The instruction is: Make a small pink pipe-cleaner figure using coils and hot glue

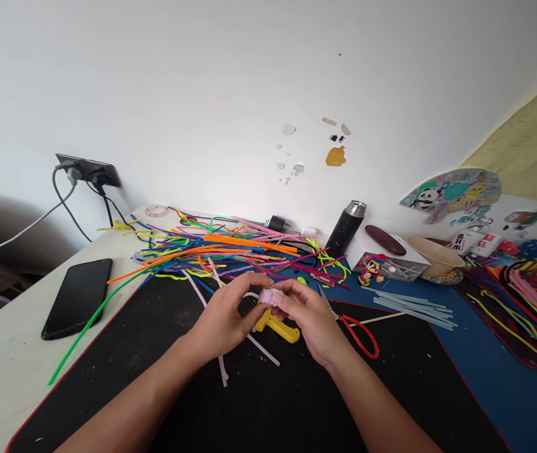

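My left hand [221, 319] and my right hand [313, 318] meet over the black mat, fingertips closed around a small pale lilac coil of pipe cleaner [269, 296]. A thin lilac strand sticks out of it toward the left fingers. Just below the fingers lies a yellow glue gun [283, 328], partly covered by my hands. Loose lilac pipe cleaners [263, 350] rest beside and under my left hand. Right of my right hand, red-handled scissors [360, 336] lie with their blades pointing away.
A heap of colourful pipe cleaners [249, 244] spreads along the wall. Glue sticks [414, 308], a black thermos [345, 228], a small figurine [371, 269] and a bowl [436, 255] are at the right. A phone [80, 296] lies left, near a wall socket [88, 170] with cables.
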`<state>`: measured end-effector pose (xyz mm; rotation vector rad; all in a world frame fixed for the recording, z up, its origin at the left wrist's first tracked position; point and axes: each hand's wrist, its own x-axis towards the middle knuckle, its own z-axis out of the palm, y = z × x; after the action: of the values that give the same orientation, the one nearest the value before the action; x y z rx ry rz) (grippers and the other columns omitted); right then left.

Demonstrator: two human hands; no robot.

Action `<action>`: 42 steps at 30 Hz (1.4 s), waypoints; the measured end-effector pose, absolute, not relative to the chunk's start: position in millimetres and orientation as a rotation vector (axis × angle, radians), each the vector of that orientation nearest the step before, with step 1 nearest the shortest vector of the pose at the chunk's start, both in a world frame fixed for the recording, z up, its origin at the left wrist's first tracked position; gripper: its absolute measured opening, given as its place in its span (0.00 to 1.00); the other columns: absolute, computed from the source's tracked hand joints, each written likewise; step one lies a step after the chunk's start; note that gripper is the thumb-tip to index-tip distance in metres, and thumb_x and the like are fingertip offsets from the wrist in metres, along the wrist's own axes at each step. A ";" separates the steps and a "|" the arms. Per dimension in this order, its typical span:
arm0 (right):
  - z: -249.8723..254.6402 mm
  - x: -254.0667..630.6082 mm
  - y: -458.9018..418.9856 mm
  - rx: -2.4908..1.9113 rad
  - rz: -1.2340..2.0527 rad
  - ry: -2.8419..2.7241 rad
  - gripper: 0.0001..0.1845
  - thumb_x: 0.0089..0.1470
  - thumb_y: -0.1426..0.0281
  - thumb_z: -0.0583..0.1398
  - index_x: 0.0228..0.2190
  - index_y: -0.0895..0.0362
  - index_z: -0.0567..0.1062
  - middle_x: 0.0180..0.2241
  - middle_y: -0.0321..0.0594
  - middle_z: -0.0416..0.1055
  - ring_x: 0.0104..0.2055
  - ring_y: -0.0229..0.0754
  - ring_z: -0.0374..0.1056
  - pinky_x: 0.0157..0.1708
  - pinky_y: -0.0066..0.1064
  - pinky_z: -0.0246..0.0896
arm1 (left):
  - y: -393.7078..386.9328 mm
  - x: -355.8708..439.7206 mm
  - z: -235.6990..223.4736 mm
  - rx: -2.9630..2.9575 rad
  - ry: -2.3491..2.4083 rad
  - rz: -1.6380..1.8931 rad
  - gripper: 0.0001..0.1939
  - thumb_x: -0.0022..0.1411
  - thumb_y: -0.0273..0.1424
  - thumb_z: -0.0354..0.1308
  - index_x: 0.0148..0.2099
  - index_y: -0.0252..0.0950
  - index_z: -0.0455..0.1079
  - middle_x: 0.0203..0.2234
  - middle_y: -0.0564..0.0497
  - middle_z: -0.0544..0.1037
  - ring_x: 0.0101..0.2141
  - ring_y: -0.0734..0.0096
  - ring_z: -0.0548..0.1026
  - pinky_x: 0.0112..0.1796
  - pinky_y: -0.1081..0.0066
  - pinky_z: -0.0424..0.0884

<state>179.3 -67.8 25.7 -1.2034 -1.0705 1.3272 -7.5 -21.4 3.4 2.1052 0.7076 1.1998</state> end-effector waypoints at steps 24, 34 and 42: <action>20.0 169.9 -40.3 -1.058 1.558 -0.863 0.15 0.47 0.62 0.74 0.32 0.56 0.77 0.30 0.36 0.77 0.30 0.38 0.68 0.34 0.30 0.62 | -12.2 -10.2 -1.8 2.279 0.815 1.358 0.14 0.69 0.25 0.59 0.54 0.43 0.67 0.44 0.49 0.82 0.43 0.66 0.82 0.45 0.69 0.79; 17.6 164.3 -29.2 -0.974 1.622 -0.806 0.16 0.44 0.63 0.74 0.31 0.56 0.77 0.29 0.36 0.77 0.30 0.38 0.68 0.35 0.32 0.62 | -7.2 -14.0 -4.7 2.402 0.855 1.390 0.15 0.70 0.24 0.58 0.56 0.41 0.66 0.46 0.46 0.82 0.53 0.59 0.81 0.51 0.64 0.79; 13.3 164.2 -22.9 -0.964 1.571 -0.834 0.16 0.46 0.61 0.74 0.28 0.56 0.76 0.29 0.36 0.75 0.30 0.39 0.67 0.33 0.33 0.61 | -6.7 -11.9 -4.9 2.469 0.793 1.446 0.16 0.69 0.21 0.58 0.56 0.39 0.66 0.45 0.45 0.82 0.56 0.59 0.80 0.52 0.65 0.79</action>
<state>164.2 -22.9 13.3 -0.9636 -0.8340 1.5710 -11.9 -6.7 -4.9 2.4688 0.7928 1.4461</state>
